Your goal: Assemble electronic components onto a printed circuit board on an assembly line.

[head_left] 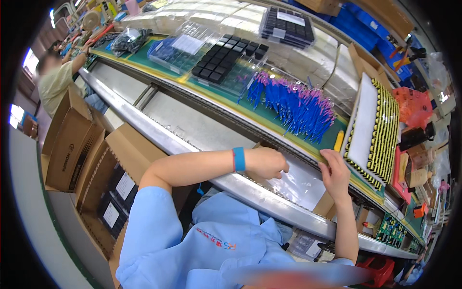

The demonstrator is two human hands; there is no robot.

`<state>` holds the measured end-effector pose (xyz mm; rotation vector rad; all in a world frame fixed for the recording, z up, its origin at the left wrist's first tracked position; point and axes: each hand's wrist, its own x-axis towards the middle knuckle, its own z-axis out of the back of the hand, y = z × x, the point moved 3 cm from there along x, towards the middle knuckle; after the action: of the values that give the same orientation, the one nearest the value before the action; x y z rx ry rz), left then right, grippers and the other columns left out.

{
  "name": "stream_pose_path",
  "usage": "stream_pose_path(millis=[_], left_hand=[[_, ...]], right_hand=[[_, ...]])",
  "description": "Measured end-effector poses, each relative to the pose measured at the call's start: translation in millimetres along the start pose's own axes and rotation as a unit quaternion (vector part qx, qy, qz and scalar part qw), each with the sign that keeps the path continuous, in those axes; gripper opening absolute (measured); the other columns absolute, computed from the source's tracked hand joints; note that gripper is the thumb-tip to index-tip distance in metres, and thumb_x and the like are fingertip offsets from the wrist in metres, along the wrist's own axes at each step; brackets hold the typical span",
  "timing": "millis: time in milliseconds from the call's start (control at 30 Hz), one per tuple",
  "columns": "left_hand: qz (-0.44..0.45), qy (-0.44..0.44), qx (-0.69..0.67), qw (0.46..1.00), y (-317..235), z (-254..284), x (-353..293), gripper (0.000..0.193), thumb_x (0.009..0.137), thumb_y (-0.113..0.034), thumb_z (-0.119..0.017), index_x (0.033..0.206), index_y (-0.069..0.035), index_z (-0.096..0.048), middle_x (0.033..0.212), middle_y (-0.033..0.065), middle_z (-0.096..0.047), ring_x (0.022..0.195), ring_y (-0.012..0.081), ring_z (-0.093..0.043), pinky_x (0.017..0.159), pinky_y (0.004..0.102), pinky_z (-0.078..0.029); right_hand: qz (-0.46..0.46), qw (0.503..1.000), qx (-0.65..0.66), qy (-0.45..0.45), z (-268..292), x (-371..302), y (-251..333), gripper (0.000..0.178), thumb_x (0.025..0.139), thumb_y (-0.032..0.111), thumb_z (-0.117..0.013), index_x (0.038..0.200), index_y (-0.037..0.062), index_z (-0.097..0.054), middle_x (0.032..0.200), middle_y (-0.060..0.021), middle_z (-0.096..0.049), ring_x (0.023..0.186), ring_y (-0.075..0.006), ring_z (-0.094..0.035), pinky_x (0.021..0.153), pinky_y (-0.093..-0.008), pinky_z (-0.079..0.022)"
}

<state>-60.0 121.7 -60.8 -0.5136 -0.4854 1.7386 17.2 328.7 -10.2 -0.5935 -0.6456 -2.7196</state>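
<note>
My left hand (pixel 265 163), with a blue band (pixel 238 159) at its wrist, hangs over the pale metal surface between the rails. Its fingers are curled together, and whatever they hold, if anything, is hidden. My right hand (pixel 336 177) is at the dark conveyor rail, its fingers stretched and apart, near a yellow tool handle (pixel 339 140). Beyond both hands, a bundle of blue wires (pixel 293 103) with pink ends lies on the green bench strip. A clear plastic tray with black square blocks (pixel 216 60) stands left of the wires.
A white board edged with rows of yellow-and-black parts (pixel 382 139) leans at the right. Open cardboard boxes (pixel 72 144) stand at the left, one with dark labelled trays (pixel 118 202). A silver rail (pixel 207 166) runs before me. Another person (pixel 57 79) works far left.
</note>
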Motion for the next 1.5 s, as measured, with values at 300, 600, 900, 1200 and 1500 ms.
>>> stream_pose_path(millis=[300,600,900,1200,1500], left_hand=[[-0.006,-0.022,0.001,1.0,7,0,0,0.027,0.086,-0.023,-0.065,0.104,-0.004,-0.067,0.098,0.019,-0.068,0.095,0.0387,-0.065,0.08,0.0495,-0.052],[0.045,0.055,0.039,0.997,10,5,-9,0.033,0.084,-0.021,-0.068,0.112,-0.003,-0.066,0.096,0.021,-0.067,0.093,0.038,-0.065,0.08,0.0461,-0.051],[0.104,0.088,0.062,0.989,19,-1,-12,0.031,0.085,-0.026,-0.067,0.106,-0.003,-0.064,0.092,0.0213,-0.068,0.089,0.0394,-0.066,0.078,0.0475,-0.051],[0.109,0.083,0.077,0.988,25,-10,-16,0.031,0.084,-0.029,-0.066,0.089,0.002,-0.069,0.089,0.0239,-0.069,0.088,0.0404,-0.066,0.08,0.0496,-0.051],[0.077,0.09,0.08,0.99,23,-3,3,0.024,0.075,-0.021,-0.063,0.082,0.0,-0.073,0.082,0.0202,-0.069,0.079,0.0377,-0.066,0.068,0.0486,-0.052]], right_hand=[[-0.048,0.997,0.051,-0.014,-2,1,-7,0.035,0.082,0.0,-0.067,0.115,0.0079,-0.064,0.107,-0.011,-0.064,0.082,-0.0274,-0.065,0.069,-0.0312,-0.052],[-0.048,0.997,0.06,0.007,-6,1,-8,0.031,0.083,0.004,-0.067,0.113,0.0097,-0.065,0.107,-0.0082,-0.064,0.086,-0.0289,-0.066,0.069,-0.0344,-0.053],[-0.084,0.992,0.093,-0.01,-2,0,-7,0.03,0.084,0.001,-0.067,0.114,0.0078,-0.066,0.109,-0.0087,-0.064,0.069,-0.0209,-0.062,0.063,-0.029,-0.05],[-0.076,0.989,0.101,0.082,-10,8,-2,0.034,0.086,-0.003,-0.063,0.119,0.0051,-0.063,0.122,-0.0067,-0.058,0.078,-0.0135,-0.059,0.065,-0.0239,-0.048],[-0.047,0.993,0.066,0.082,-7,-5,-21,0.036,0.089,-0.002,-0.06,0.124,0.0056,-0.061,0.124,-0.0077,-0.056,0.082,-0.0141,-0.055,0.064,-0.0236,-0.043]])
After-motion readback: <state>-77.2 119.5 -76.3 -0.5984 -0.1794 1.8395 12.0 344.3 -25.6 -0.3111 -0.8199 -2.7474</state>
